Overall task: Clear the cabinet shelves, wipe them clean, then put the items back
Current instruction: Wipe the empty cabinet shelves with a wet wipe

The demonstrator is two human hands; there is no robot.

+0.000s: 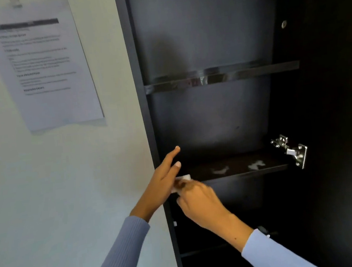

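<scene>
A tall black cabinet (141, 98) stands open with bare dark shelves. The upper shelf (219, 78) has a glossy front edge. The middle shelf (238, 168) carries two pale smears or scraps. At that shelf's left front corner my right hand (198, 198) is closed on a small white tissue (184, 178), of which only a bit shows. My left hand (164, 177) is beside it against the cabinet's left side, fingers stretched out and apart, touching the tissue's edge. A lower shelf (203, 251) is dim below my arms.
A printed sheet of paper (46, 66) hangs on the pale wall left of the cabinet. A metal door hinge (290, 150) sticks out at the right end of the middle shelf. The open black door (337, 117) fills the right side.
</scene>
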